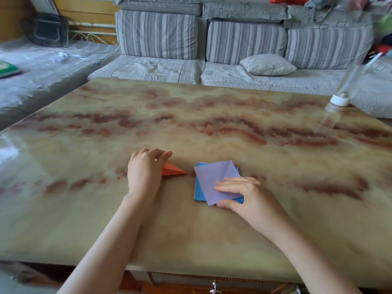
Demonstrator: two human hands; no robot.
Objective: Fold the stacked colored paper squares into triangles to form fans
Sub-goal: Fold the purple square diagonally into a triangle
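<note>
One piece done, rest pending, by my reading. Table (212, 124): unfolded stack (199, 194) lay under your right hand (248, 198), fingers flat, pressing its purple top sheet (210, 179). Orange triangle (172, 169) sat beneath your left hand (144, 172), fingers curled over it.

Glossy tabletop (191, 124), marble-patterned in beige with red-brown veining, seen from its near edge. Near the front centre lies a folded orange paper triangle (174, 169), its tip pointing right. Just beside that tip, apart from it, sits a stack of blue paper squares (199, 194) with a creased lilac square (212, 179) on top, turned slightly askew. At the far right edge is a blurred clear bottle (339, 100) with a white cap, mirrored in the surface; how it stands cannot be told.
</note>
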